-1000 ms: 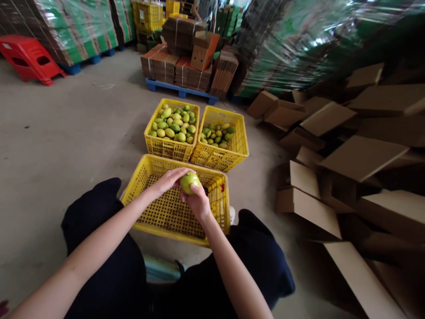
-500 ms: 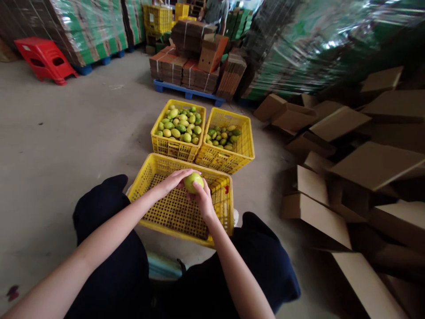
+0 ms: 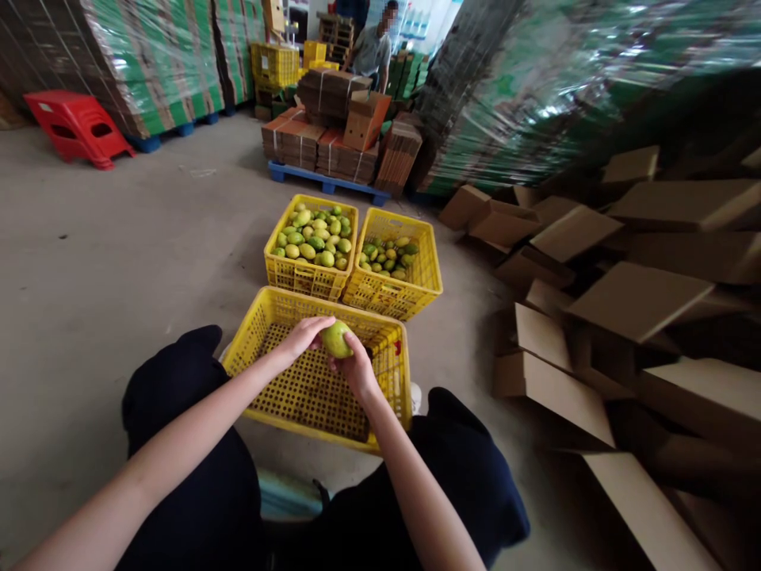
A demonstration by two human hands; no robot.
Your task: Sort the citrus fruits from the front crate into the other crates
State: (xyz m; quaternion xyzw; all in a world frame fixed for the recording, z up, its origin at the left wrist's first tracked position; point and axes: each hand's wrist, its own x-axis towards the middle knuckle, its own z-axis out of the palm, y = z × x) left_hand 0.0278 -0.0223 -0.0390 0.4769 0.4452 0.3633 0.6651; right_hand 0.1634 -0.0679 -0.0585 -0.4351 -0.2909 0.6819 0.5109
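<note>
A yellow-green lemon [image 3: 337, 339] is held between my two hands over a yellow plastic crate [image 3: 279, 428]. The thumb of my right hand [image 3: 357, 371] presses on its right side, with the fingers curled beneath and partly hidden. From the left, my left hand [image 3: 302, 337] has its fingers against the fruit's upper left side. The crate below stands between my knees, and its perforated floor shows. Just beyond it are two more yellow crates: the left crate [image 3: 306, 277] is full of green and yellow lemons [image 3: 318, 234], the right crate [image 3: 425, 277] holds fewer lemons [image 3: 386, 258].
Open cardboard boxes [image 3: 642, 301] lie heaped on the right. Bundled flat cartons [image 3: 321, 151] rest on a blue pallet [image 3: 326, 184] ahead. A red stool [image 3: 80, 127] stands far left, near wrapped stacks [image 3: 160, 63]. A person [image 3: 374, 51] is in the background.
The view has tilted up a little, so things appear lower. The lemon has turned in my hands, and my left fingers have slid from its top toward its left side.
</note>
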